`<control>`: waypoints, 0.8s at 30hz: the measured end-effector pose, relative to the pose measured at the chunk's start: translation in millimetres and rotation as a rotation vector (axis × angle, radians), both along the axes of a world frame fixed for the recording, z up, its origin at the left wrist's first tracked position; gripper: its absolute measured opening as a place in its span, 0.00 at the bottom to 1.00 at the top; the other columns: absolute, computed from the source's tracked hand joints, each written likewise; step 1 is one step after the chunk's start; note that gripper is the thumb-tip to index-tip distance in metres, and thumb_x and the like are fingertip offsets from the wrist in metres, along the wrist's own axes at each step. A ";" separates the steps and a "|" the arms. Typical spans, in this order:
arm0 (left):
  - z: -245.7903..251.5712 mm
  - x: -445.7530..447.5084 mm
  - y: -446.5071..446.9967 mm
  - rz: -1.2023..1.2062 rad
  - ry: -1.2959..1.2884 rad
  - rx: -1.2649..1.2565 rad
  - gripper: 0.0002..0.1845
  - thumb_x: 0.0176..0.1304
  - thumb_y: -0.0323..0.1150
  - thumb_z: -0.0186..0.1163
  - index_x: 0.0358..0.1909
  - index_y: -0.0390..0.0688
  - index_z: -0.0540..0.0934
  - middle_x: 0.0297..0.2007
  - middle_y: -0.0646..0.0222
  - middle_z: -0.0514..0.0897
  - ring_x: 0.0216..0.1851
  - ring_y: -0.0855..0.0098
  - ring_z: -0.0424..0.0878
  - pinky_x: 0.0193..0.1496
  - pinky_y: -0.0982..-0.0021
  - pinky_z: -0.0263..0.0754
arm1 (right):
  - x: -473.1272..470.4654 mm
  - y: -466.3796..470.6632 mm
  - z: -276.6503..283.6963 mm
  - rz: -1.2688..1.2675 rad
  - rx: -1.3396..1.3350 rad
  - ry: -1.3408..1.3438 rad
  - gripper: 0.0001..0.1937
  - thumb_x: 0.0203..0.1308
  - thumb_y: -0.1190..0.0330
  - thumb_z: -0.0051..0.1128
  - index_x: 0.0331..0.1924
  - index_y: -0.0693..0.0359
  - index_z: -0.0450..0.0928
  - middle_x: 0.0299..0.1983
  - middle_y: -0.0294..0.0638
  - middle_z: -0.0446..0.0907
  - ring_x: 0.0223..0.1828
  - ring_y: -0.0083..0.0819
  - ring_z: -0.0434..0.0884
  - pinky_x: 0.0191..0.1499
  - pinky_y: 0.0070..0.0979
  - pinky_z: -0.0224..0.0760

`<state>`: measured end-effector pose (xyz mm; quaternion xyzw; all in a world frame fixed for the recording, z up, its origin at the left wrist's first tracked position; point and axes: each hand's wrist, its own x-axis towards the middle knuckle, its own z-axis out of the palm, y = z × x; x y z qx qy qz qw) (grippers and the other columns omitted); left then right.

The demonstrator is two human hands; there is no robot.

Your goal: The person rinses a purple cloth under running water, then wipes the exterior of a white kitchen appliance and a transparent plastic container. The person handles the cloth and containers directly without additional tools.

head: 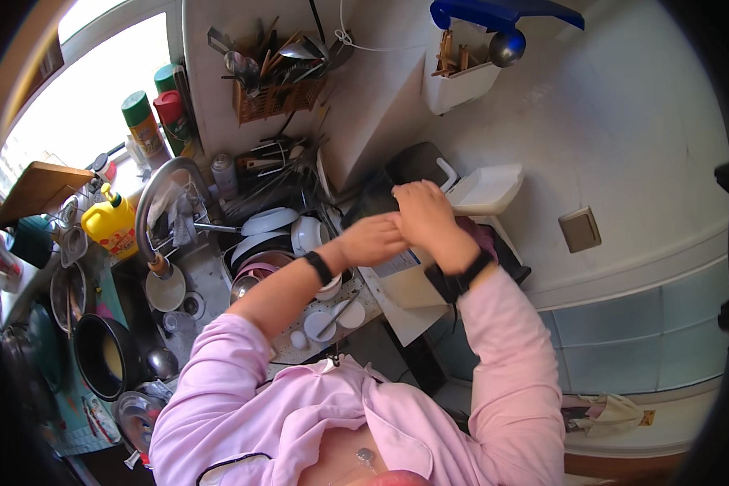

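Observation:
My left hand (pixel 373 240) reaches rightward from a pink sleeve. Its fingertips meet the palm side of my right hand (pixel 426 217). The right hand is bent over, back up, and its curled fingers point left. Whether anything lies between them is hidden. A black band (pixel 319 268) circles the left wrist and a black watch or band (pixel 465 276) the right. Under the hands stand a white lidded container (pixel 419 285) and a dark bin (pixel 422 164). Left of them, white bowls (pixel 308 236) and a handled pan (pixel 267 222) are piled beside the sink.
A curved faucet (pixel 149 206) rises over the metal sink (pixel 209 273). A yellow pump bottle (pixel 112 222) stands behind it. A black pot (pixel 106 355) is at left. An egg (pixel 299 339) and white lids (pixel 319 326) lie on the counter edge. A utensil basket (pixel 279 97) hangs on the wall.

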<state>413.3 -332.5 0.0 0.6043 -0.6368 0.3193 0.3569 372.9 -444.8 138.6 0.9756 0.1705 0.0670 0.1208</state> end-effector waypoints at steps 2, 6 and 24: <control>-2.4 16.5 30.3 0.150 0.106 -0.100 0.18 0.44 0.24 0.59 0.41 0.44 0.79 0.46 0.65 0.82 0.49 0.61 0.79 0.52 0.61 0.74 | -40.3 -6.5 2.0 0.203 0.209 -0.145 0.14 0.49 0.67 0.65 0.40 0.61 0.78 0.37 0.41 0.81 0.42 0.42 0.79 0.52 0.36 0.69; 12.8 49.9 60.7 0.428 0.477 -0.164 0.16 0.44 0.20 0.58 0.39 0.42 0.80 0.39 0.62 0.83 0.43 0.57 0.79 0.46 0.59 0.75 | -98.2 -36.0 12.9 0.283 0.169 0.045 0.08 0.47 0.72 0.60 0.33 0.61 0.76 0.34 0.39 0.78 0.39 0.38 0.77 0.42 0.33 0.70; 99.4 86.2 -96.0 -0.047 1.477 0.843 0.31 0.69 0.54 0.51 0.26 0.31 0.78 0.22 0.68 0.76 0.22 0.76 0.70 0.25 0.73 0.64 | -101.4 -117.9 32.1 -0.087 0.251 0.201 0.47 0.31 0.53 0.76 0.63 0.55 0.66 0.68 0.48 0.57 0.68 0.54 0.55 0.66 0.59 0.48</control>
